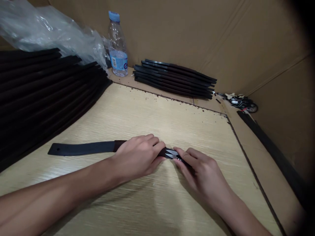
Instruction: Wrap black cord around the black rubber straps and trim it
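Note:
A long black strap (83, 148) with a small hole near its left end lies across the tabletop (157, 121). Its middle has a dark brown section (118, 145). My left hand (140, 154) is closed around that brown section, palm down, hiding part of it. Just to the right, my right hand (200, 167) grips a pair of small thread snips (173, 154). Their two silver blades point left and stand slightly apart, over the strap close to my left fingertips. My fingers cover the snips' handles, and the strap's right end is hidden.
Many black strips (44, 85) are piled at the left below clear plastic wrapping (54, 32). A water bottle (118, 49) and a smaller strap stack (174, 78) stand along the back. Tangled scraps (241, 102) and a dark strip (268, 144) lie right. Cardboard walls (187, 29) enclose the table.

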`<action>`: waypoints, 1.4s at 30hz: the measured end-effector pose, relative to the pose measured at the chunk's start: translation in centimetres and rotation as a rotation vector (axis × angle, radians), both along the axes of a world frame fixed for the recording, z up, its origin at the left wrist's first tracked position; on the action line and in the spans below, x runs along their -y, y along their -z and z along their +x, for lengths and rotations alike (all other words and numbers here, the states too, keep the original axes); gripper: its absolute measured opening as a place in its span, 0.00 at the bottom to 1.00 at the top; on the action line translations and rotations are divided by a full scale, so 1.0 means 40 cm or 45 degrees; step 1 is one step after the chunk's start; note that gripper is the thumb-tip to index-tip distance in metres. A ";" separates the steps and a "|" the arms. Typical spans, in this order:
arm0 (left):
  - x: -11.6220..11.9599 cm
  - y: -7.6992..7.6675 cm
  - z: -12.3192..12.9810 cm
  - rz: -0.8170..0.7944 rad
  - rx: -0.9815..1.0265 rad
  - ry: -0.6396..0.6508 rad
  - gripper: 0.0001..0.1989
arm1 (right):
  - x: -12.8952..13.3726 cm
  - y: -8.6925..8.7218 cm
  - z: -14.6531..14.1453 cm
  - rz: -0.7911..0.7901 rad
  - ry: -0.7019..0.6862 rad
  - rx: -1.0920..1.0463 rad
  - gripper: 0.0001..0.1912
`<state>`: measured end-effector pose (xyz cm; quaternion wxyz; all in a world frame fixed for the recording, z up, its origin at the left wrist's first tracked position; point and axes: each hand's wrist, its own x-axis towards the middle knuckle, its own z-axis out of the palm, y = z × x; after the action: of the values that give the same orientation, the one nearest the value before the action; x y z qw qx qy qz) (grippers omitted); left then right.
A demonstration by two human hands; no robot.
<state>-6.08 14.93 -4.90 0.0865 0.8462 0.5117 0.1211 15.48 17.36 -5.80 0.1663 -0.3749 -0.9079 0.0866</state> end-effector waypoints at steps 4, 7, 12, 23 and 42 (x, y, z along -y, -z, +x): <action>0.000 -0.001 0.002 0.004 -0.010 -0.014 0.13 | -0.002 -0.001 0.000 0.044 -0.015 -0.012 0.17; 0.001 -0.003 0.006 -0.001 0.008 -0.026 0.14 | 0.014 -0.004 -0.002 0.074 0.033 0.026 0.17; 0.005 -0.004 0.014 -0.023 -0.006 -0.060 0.14 | 0.056 0.001 -0.011 0.174 0.172 0.057 0.19; 0.003 -0.008 0.016 -0.013 -0.053 -0.052 0.13 | 0.005 -0.007 -0.004 0.089 -0.008 0.009 0.15; -0.002 0.007 -0.005 0.053 -0.011 0.016 0.13 | -0.038 0.016 0.016 -0.013 -0.195 -0.221 0.20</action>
<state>-6.29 15.02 -5.18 0.0673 0.8515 0.5042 0.1277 16.10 18.87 -6.45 0.2352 -0.2964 -0.9156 0.1360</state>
